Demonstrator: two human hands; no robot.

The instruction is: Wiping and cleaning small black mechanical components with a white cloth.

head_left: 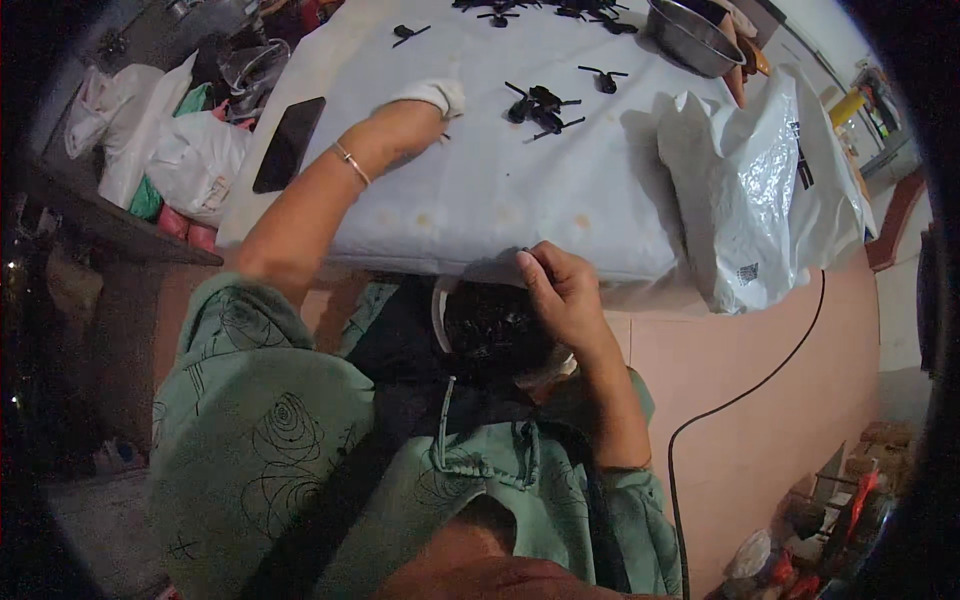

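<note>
My left hand [408,128] rests on the pale cloth-covered table [380,215], with a bunched white cloth [435,97] over its far side. Its fingers are hidden, and a thin dark tip pokes out beside it. At the near table edge my right hand [562,285] is closed, thumb against the bent fingers; a small dark bit shows at the thumb tip, too small to name. Just below and left of it, a light-rimmed container [438,318] at my lap holds black pieces [495,320]. Small black parts with thin rods [545,105] lie clustered beyond my hands.
A black phone-like slab [290,145] lies at the table's left. More black parts [500,15] and a metal bowl [692,42] are at the far side. A white plastic bag [745,200] stands at the right edge. A black cable [735,400] crosses the floor; filled bags [195,165] sit left.
</note>
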